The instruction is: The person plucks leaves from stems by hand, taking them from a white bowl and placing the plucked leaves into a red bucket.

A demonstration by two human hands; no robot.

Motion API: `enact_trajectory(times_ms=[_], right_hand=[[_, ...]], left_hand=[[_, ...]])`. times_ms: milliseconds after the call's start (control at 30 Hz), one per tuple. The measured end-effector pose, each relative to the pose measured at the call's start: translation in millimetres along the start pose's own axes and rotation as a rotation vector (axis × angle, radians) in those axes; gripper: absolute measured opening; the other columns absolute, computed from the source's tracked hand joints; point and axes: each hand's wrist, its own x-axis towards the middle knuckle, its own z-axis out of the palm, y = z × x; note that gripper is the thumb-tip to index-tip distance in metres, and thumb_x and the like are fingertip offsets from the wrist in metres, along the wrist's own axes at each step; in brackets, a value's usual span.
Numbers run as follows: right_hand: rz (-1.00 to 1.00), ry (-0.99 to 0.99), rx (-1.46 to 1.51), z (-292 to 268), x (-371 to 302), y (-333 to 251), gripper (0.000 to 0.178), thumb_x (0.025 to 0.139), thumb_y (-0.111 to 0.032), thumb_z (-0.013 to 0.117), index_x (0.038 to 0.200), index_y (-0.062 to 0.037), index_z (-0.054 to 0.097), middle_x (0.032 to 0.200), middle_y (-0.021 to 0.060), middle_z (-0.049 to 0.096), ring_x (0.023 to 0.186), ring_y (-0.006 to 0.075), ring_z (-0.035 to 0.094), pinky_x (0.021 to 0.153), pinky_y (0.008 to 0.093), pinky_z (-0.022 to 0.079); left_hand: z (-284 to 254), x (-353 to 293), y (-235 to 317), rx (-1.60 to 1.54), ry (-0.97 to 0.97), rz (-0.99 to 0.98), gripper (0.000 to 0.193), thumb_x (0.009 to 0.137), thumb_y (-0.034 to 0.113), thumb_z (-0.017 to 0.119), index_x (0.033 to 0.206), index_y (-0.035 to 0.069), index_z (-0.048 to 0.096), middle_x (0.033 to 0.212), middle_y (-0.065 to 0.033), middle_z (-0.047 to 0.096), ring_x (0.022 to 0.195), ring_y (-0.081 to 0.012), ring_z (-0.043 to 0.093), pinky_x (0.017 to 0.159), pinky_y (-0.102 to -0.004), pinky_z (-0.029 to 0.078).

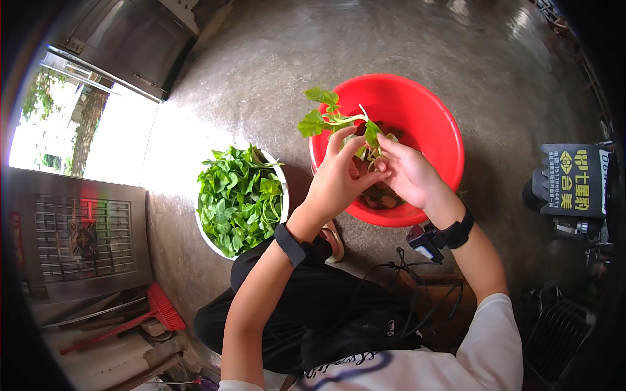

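Both hands meet over a large red plastic basin (427,117), closed on one sprig of leafy greens (352,119). My left hand (331,174) grips the pale green stem from the left, its leaves sticking out past the basin's left rim. My right hand (415,173) pinches the lower part of the same sprig with thumb and fingers, close to a single leaf. Scraps lie in the bottom of the basin, partly hidden by my hands. To the left, a heap of green leaves (236,199) fills a white basin (285,195).
Concrete floor surrounds the basins. At the left stand a bright doorway (124,124), a metal door with a grille (85,234) and a red broom (163,309). A dark printed flap (567,179) belongs to something at the right. Black cables (417,280) hang near my lap.
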Motion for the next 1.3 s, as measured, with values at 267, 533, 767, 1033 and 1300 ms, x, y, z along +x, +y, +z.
enact_trajectory(times_ms=[267,533,767,1033,1300], right_hand=[[0.012,0.095,-0.084,-13,0,-2,0.016,0.088,-0.03,0.048,0.091,-0.0147,0.053,0.071,-0.0059,0.045,0.056,0.0037,0.039,0.051,0.0194,0.03],[0.005,0.044,-0.251,-7,-4,-9,0.02,0.088,-0.028,0.05,0.091,-0.0094,0.055,0.072,-0.0034,0.052,0.054,0.0015,0.042,0.048,0.0166,0.032],[0.011,0.092,-0.51,-15,-6,-17,0.018,0.085,-0.018,0.055,0.094,-0.0028,0.058,0.072,-0.0013,0.057,0.051,0.0016,0.042,0.046,0.0157,0.034],[-0.266,0.218,-0.755,-26,-6,-18,0.029,0.085,-0.018,0.054,0.108,0.0006,0.056,0.08,0.0033,0.058,0.06,0.0042,0.046,0.057,0.0169,0.039],[-0.541,0.072,-1.025,-22,-16,-22,0.019,0.086,-0.012,0.051,0.095,0.0015,0.06,0.073,0.0027,0.052,0.062,0.0079,0.048,0.057,0.0204,0.039]], left_hand=[[0,7,3,-0.241,-0.097,-0.167,0.03,0.068,0.011,0.071,0.092,0.001,0.055,0.101,-0.0089,0.05,0.065,-0.0123,0.051,0.063,-0.0245,0.044],[8,6,-9,-0.294,-0.082,-0.152,0.018,0.074,0.011,0.067,0.084,-0.001,0.06,0.086,-0.0066,0.051,0.071,-0.0142,0.054,0.065,-0.025,0.043],[-6,9,-6,-0.137,-0.175,-0.056,0.018,0.076,0.016,0.064,0.083,0.0,0.06,0.081,-0.0094,0.056,0.073,-0.0193,0.055,0.066,-0.0302,0.044],[-16,8,-12,0.056,-0.241,-0.154,0.022,0.074,0.019,0.066,0.084,0.0,0.06,0.077,-0.0112,0.059,0.07,-0.0222,0.057,0.064,-0.0315,0.045],[-34,15,-9,-0.003,0.246,-0.229,0.02,0.074,0.016,0.066,0.085,-0.001,0.061,0.069,-0.0094,0.061,0.06,-0.0175,0.057,0.062,-0.0294,0.046]])
